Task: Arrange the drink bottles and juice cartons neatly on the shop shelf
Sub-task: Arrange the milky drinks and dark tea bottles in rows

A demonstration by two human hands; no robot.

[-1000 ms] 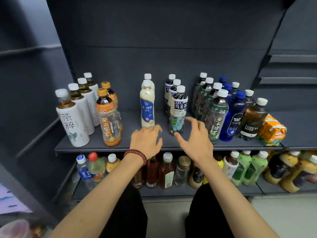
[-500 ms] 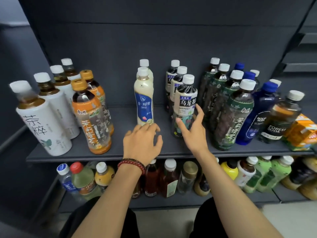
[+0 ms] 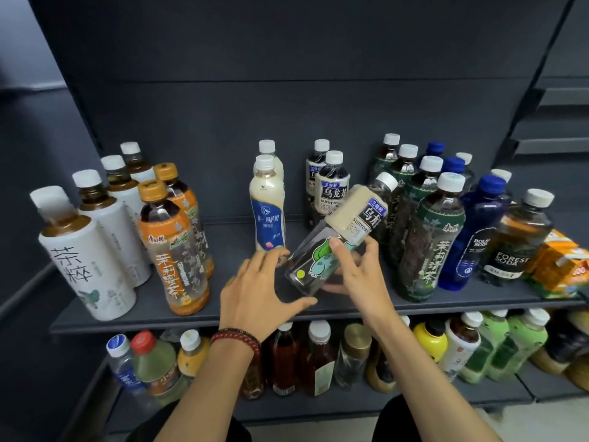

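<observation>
Currently: one oolong bottle (image 3: 347,215), tilted with its cap toward the upper right, over the front middle of the shelf (image 3: 159,320), between the milk tea bottles (image 3: 267,205) and the green tea row (image 3: 427,244). Right hand (image 3: 360,275) curls around its lower body. Left hand (image 3: 255,291) has its fingers spread at the base; contact unclear. Juice carton (image 3: 561,266) sits far right.

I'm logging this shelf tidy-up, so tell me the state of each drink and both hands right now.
Front oolong tea bottle: capped, tipped toward the right.
Right hand: grips that bottle.
Left hand: open, fingers spread by its base.
Rear oolong bottles: upright, capped.
Milk tea bottles: upright, capped.
Green jasmine tea bottles: upright, capped.
Orange-capped tea bottles: upright, capped.
Juice carton: askew at the far right.
</observation>
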